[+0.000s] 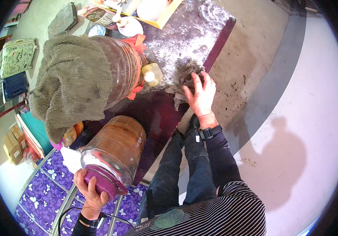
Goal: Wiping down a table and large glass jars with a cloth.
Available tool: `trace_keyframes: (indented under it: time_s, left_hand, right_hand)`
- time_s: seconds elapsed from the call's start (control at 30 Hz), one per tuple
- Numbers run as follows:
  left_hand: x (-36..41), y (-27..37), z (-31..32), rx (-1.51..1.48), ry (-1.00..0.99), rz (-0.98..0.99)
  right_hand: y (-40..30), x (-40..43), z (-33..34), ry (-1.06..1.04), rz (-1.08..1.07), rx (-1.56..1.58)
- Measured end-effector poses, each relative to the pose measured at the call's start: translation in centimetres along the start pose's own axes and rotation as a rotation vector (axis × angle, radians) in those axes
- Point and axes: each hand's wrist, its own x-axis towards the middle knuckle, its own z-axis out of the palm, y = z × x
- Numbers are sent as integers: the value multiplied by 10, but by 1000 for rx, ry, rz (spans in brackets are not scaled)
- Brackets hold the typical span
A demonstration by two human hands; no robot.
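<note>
My left hand point(93, 188) is wrapped round the purple lid point(102, 181) of a large glass jar point(121, 144) of brown liquid, which stands on a dark red tabletop point(157, 109). At the table's right edge, my right hand point(200, 93) has its fingers spread on or just over a crumpled, dirty grey rag point(188, 73); whether it grips the rag is unclear. Behind the first jar stands a bigger jar point(118, 67) tied with red ribbon, with a grey-brown towel point(71, 79) draped over its top. Beside it is a small yellowish bottle point(152, 75) with a white cap.
A white pump bottle point(130, 26) and a yellow tray point(160, 22) stand at the table's far side. Whitish residue covers the tabletop there. An orange-filled jar point(73, 134) sits left of the near jar. Purple butterfly-patterned panels point(42, 194) lie at lower left.
</note>
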Motion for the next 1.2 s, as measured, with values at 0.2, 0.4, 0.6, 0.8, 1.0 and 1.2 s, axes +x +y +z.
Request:
trace_keyframes:
  time_s: [0.2, 0.4, 0.6, 0.8, 1.0, 1.2]
  left_hand:
    - [1, 3, 0, 5, 22, 14]
    - [-4, 3, -2, 1, -8, 11]
    - [-4, 4, 3, -26, 18, -5]
    - [-13, -2, 3, -8, -48, -9]
    - [-16, 6, 6, -26, -23, -53]
    - [-29, -3, 4, 0, -66, -85]
  right_hand:
    - [-13, -47, 32, -294, -418, -100]
    - [15, -3, 43, -214, -527, 65]
    - [48, 126, 50, -248, -189, -156]
    - [80, 161, 66, 9, -437, -62]
    - [121, 245, 71, 43, -425, -241]
    - [204, 348, 58, -350, 188, -368]
